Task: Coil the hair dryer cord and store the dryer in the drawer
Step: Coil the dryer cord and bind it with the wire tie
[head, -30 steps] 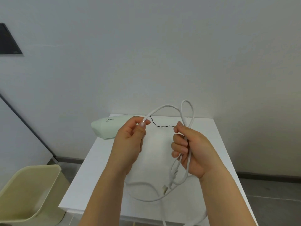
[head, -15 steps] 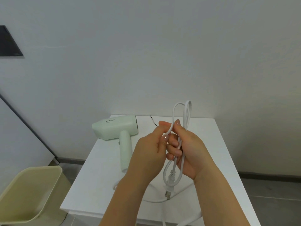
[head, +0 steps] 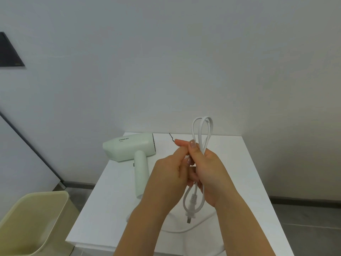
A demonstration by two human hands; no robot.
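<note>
My left hand [head: 168, 173] has closed in against my right hand [head: 209, 169]; both grip the looped cord [head: 202, 130], another coil gathered, slack left on the bench [head: 251, 182]

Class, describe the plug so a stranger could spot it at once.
Find the white table. Above it, the right hand grips a looped white cord. The plug hangs just below that hand, the only part ending in metal prongs.
</note>
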